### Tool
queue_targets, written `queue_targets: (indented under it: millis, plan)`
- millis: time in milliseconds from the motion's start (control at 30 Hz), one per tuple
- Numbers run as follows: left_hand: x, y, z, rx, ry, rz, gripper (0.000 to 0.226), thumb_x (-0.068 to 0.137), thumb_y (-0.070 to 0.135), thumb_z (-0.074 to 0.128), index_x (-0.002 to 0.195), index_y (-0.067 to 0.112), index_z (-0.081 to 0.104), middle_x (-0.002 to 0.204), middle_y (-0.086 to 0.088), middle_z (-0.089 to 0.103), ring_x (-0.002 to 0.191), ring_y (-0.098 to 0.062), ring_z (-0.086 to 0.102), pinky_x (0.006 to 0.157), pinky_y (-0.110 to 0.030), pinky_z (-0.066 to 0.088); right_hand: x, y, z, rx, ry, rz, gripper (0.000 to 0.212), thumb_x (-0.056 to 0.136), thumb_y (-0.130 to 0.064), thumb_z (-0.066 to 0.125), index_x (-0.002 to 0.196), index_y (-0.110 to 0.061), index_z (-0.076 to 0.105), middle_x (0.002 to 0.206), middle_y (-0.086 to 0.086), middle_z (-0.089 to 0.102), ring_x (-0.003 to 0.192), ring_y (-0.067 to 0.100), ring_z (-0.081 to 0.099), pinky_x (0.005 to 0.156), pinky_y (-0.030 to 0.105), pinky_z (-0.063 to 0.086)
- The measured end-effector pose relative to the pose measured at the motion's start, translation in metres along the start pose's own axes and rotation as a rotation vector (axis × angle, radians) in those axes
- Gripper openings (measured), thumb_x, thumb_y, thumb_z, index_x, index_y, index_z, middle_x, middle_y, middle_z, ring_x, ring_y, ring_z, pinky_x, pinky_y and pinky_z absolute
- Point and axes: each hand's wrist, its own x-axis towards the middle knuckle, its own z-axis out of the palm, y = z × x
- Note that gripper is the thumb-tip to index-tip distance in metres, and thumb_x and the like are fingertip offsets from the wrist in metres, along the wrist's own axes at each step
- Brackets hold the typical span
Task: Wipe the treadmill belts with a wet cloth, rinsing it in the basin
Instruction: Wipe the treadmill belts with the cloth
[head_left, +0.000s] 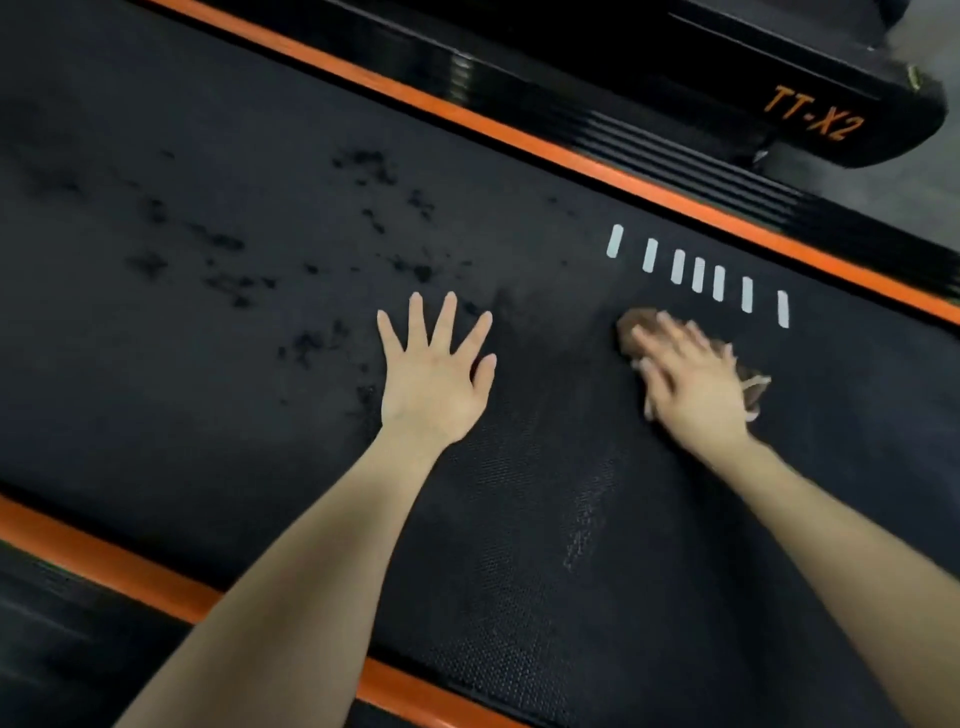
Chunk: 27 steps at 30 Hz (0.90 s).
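With the left hand (434, 379) spread flat on the belt (260, 415) as a brace, the right hand (691, 379), fingers fairly straight, presses the brown cloth (636, 325) down; firm overlapping strokes toward the dark wet specks (234, 260) would suit best.

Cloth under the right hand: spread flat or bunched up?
Bunched up. The brown cloth pokes out in crumpled lumps around the right hand, which presses it on the belt; blur hides finer folds.

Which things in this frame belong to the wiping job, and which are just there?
In the job: treadmill belt; brown cloth under the right hand; left hand flat on the belt.
Just there: orange side rails; white stripes on the belt; neighbouring machine marked TT-X2.
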Motion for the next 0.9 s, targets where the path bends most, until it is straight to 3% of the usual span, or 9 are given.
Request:
queue_targets:
  millis: [133,200,300,367,433,567,667,800,900]
  plan:
    - [0.003,0.002,0.002,0.031,0.002,-0.018,0.059,0.094,0.054,-0.002,0.15,0.036,-0.005,0.16,-0.003,-0.007,0.144,-0.037,-0.01,0.112,-0.062,-0.003,0.083,-0.004,0.011,-0.009,-0.034,0.307,0.046,0.094,-0.04,0.031,0.135,-0.03,0.048,0.151,0.004,0.036,0.135,0.034,0.033,0.107,0.061,0.019]
    - [0.002,0.002,0.002,0.045,0.011,-0.02,0.061,0.093,0.054,-0.004,0.15,0.032,-0.004,0.16,-0.003,-0.004,0.145,-0.036,-0.008,0.113,-0.061,-0.002,0.084,-0.034,0.016,-0.001,-0.013,0.168,0.043,0.092,-0.033,0.035,0.13,-0.024,0.053,0.148,0.009,0.039,0.129,0.039,0.04,0.103,0.059,0.027]
    - [0.002,0.0,-0.001,0.024,0.047,-0.043,0.068,0.092,0.055,0.0,0.152,0.024,0.01,0.159,-0.003,0.011,0.146,-0.035,0.004,0.114,-0.06,0.004,0.039,-0.061,0.014,0.064,-0.004,-0.324,0.039,0.091,-0.03,0.041,0.122,-0.017,0.061,0.142,0.012,0.048,0.122,0.044,0.049,0.097,0.061,0.035]
    - [0.003,0.0,0.0,0.022,0.028,-0.043,0.07,0.092,0.055,0.002,0.151,0.021,0.016,0.159,-0.002,0.014,0.146,-0.034,0.007,0.114,-0.06,0.006,0.038,-0.048,0.01,0.112,-0.051,-0.505,0.039,0.092,-0.03,0.042,0.121,-0.016,0.064,0.14,0.012,0.05,0.122,0.039,0.052,0.098,0.061,0.035]
    - [0.003,0.0,0.004,0.026,0.033,-0.032,0.069,0.092,0.055,0.004,0.15,0.021,0.02,0.158,-0.003,0.017,0.145,-0.035,0.01,0.114,-0.06,0.008,0.077,-0.03,0.016,0.121,-0.02,-0.431,0.035,0.091,-0.024,0.047,0.119,-0.015,0.065,0.138,0.014,0.052,0.121,0.036,0.054,0.099,0.059,0.036]
    - [0.005,-0.002,0.006,0.019,0.062,-0.02,0.066,0.094,0.053,0.013,0.146,0.018,0.033,0.153,-0.007,0.031,0.142,-0.038,0.023,0.112,-0.063,0.016,0.154,-0.028,0.03,0.089,-0.054,0.023,0.036,0.099,-0.023,0.041,0.134,-0.025,0.052,0.152,0.002,0.034,0.139,0.03,0.032,0.112,0.054,0.016]
    - [0.002,-0.002,0.003,-0.006,0.044,-0.03,0.067,0.093,0.055,0.013,0.146,0.021,0.034,0.153,-0.005,0.032,0.142,-0.036,0.022,0.113,-0.06,0.013,0.117,-0.04,0.028,0.16,-0.011,-0.143,0.034,0.095,-0.021,0.045,0.127,-0.021,0.06,0.146,0.005,0.043,0.133,0.038,0.04,0.11,0.058,0.022]
    - [0.023,0.005,-0.014,-0.044,0.105,-0.092,0.062,0.087,0.048,0.028,0.128,0.011,0.056,0.135,-0.013,0.054,0.124,-0.039,0.047,0.105,-0.063,0.029,0.042,-0.042,0.02,0.29,0.005,-0.374,0.034,0.093,-0.026,0.045,0.117,-0.019,0.067,0.136,0.006,0.055,0.124,0.035,0.051,0.103,0.059,0.034]
    - [0.047,0.012,-0.019,-0.036,0.1,-0.163,0.064,0.089,0.045,0.027,0.135,0.007,0.049,0.142,-0.016,0.045,0.131,-0.04,0.038,0.109,-0.065,0.018,0.05,-0.033,0.022,0.282,0.013,-0.446,0.033,0.092,-0.027,0.045,0.116,-0.021,0.067,0.135,0.005,0.056,0.122,0.031,0.054,0.101,0.058,0.038]
